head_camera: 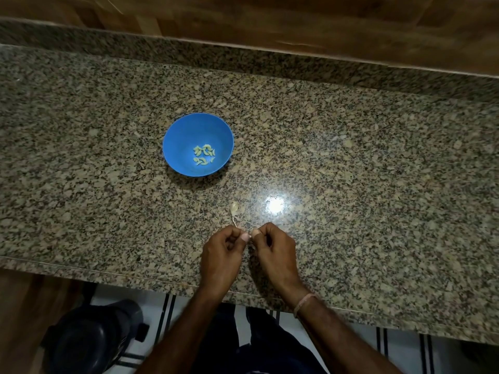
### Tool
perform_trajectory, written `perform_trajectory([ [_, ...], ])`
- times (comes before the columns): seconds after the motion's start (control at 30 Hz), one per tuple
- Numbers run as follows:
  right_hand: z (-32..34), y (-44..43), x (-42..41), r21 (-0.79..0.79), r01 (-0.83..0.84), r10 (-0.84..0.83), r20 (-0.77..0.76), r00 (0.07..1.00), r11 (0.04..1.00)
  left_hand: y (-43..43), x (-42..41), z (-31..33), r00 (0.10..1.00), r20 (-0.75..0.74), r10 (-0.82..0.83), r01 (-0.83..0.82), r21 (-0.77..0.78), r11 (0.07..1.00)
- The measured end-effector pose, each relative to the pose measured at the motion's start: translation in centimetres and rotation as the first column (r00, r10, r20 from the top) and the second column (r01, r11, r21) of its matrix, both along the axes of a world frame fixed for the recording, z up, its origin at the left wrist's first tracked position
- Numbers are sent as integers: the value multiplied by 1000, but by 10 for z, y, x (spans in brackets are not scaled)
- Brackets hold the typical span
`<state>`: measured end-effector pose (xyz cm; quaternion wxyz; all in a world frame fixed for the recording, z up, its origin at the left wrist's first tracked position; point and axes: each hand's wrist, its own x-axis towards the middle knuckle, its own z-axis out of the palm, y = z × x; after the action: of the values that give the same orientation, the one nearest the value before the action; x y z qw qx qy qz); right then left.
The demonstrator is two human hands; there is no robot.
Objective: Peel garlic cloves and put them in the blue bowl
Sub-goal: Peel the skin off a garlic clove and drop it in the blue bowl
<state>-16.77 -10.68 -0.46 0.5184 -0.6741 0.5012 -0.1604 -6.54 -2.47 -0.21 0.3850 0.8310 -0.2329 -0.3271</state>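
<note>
A blue bowl (172, 136) stands on the granite counter, with several peeled garlic cloves (204, 155) in its bottom. My left hand (221, 255) and my right hand (272, 252) meet near the counter's front edge, fingers curled and thumbs almost touching. Between their fingertips they pinch a small garlic clove (250, 237), mostly hidden by the fingers. Just beyond the hands, loose garlic skin with a thin stalk (234, 210) lies on the counter.
The speckled granite counter (351, 157) runs left to right, backed by a wooden wall (270, 20). A light glare (275, 205) shines to the right of the skin. Below the front edge lie a striped floor and a dark round object (89, 338).
</note>
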Motion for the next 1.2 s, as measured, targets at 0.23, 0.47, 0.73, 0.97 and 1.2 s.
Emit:
perform_trajectory([
  [0.23,3,2,2,335,78,-106,65,992,939,-1,-4,-2,986,-167,6,-12,-38,999],
  [0.47,-7,-7,-6,-196,-135,129,-44,991,971,4,-4,-3,988,-100,119,-122,-24,992],
  [0.73,-26,-5,-10,-269,-201,175,-116,978,942,18,18,-9,952,291,92,-124,93,988],
  [0.97,-18,-11,-12,-125,-60,61,4,998,990,23,10,-12,947,322,12,-18,15,1000],
  [1.2,-15,-11,-19,179,-18,1,96,995,984,5,-23,-19,965,225,-137,170,-136,976],
])
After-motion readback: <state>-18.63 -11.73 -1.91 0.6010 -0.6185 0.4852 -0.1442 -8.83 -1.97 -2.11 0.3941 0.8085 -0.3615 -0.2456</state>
